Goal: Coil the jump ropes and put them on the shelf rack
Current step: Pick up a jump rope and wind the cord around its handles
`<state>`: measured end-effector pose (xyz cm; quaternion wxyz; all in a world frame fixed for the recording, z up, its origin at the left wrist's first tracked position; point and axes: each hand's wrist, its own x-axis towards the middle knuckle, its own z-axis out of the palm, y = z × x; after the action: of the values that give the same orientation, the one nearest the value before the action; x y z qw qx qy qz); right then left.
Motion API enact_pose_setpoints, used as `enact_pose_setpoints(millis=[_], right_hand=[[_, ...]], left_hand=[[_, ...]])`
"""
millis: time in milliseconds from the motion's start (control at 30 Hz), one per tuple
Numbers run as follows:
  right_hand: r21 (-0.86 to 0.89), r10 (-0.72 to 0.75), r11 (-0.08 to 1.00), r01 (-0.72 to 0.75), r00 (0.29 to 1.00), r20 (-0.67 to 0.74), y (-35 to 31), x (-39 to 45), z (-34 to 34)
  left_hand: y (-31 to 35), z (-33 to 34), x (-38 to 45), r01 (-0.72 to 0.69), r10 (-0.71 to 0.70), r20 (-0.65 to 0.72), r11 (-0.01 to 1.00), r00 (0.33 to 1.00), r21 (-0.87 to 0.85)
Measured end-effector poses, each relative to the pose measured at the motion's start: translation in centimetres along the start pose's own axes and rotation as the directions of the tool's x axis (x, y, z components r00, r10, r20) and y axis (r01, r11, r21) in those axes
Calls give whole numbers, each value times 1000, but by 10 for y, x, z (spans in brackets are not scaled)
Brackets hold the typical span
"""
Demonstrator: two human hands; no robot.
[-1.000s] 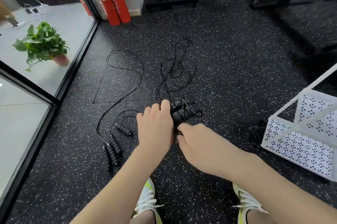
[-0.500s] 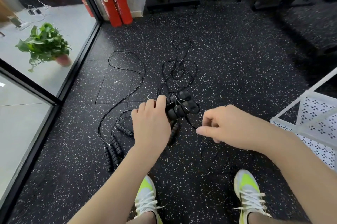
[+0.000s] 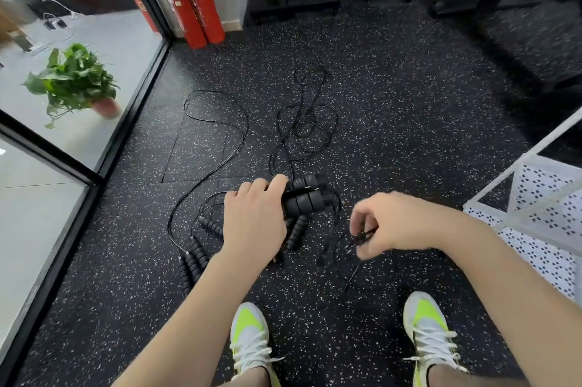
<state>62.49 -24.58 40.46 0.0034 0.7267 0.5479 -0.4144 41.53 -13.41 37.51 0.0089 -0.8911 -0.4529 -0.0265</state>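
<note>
My left hand [image 3: 255,222] grips a bundle of black foam jump rope handles [image 3: 304,197] with thin cord wound across them, held just above the speckled floor. My right hand [image 3: 390,226] is to the right of the bundle, fingers pinched on the thin black rope cord [image 3: 362,237], which trails down to the floor. More loose cord [image 3: 308,125] lies tangled beyond the bundle. Other black handles [image 3: 193,260] and a long rope loop [image 3: 217,122] lie on the floor to the left. The white perforated shelf rack [image 3: 535,216] stands at the right edge.
Two red fire extinguishers [image 3: 192,5] stand at the far wall. A glass partition with a black frame [image 3: 94,178] runs along the left, with a potted plant [image 3: 75,81] behind it. Black gym equipment bases [image 3: 296,5] sit at the back. My shoes [image 3: 252,336] are below.
My right hand has pulled away from the handle bundle to the right and downward, drawing the cord with it. My left hand keeps its hold on the bundle.
</note>
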Motion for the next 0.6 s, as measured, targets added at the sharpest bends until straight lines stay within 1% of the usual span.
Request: enact_pose_setpoints(millis=[67,100,133,167,200,233,267,300,333,367,400,433,467,533,567,600], right_hand=[[-28,15,1000,-11,990,139,-1,-2,1],[-26,17,1000,-13,986,165,-1,-2,4],[2,14,1000,-15,991,135,-1,0,6],[55,11,998,-14,999,48,-1,3,10],[113,17,994,-6,996,-90,-2,6,13],[171,33,985,13,964,-265,-4,9,16],[192,50,981,40,895,-443,-8,11,19],[160,37,985,71,809,-586,-13,11,22],[89,-20,990,111,726,-687,-16,13,25],[-3,-99,989,145,660,-745,-19,15,27],[-102,-187,980,170,616,-765,-20,17,29],[-151,-251,965,213,598,-762,-22,18,30],[-114,-270,952,283,608,-747,-23,19,32],[126,-214,903,411,684,-697,-28,16,37],[250,-166,867,431,723,-671,-32,16,41],[343,-101,842,415,747,-657,-36,18,47]], left_hand=[[0,-2,0,25,-27,-42,999,999,-38],[0,-3,1,27,-31,-65,998,997,-52],[0,-3,1,25,-30,-82,998,996,-62],[1,-3,1,20,-26,-92,998,995,-67],[2,-4,1,11,-18,-98,998,995,-67],[3,-4,0,2,-8,-101,998,995,-66],[5,-5,-1,-5,-2,-100,998,995,-66],[6,-5,-1,-5,-2,-95,997,995,-73],[8,-6,-2,4,-12,-88,996,996,-93],[9,-8,-2,16,-26,-81,992,996,-125],[9,-9,-2,28,-41,-76,987,996,-161],[10,-12,-1,40,-56,-75,980,996,-196],[11,-14,-2,53,-71,-71,971,995,-234],[17,-18,-3,85,-104,-42,942,994,-326],[21,-18,-5,105,-119,-15,922,993,-372],[26,-19,-6,127,-134,12,902,991,-413]])
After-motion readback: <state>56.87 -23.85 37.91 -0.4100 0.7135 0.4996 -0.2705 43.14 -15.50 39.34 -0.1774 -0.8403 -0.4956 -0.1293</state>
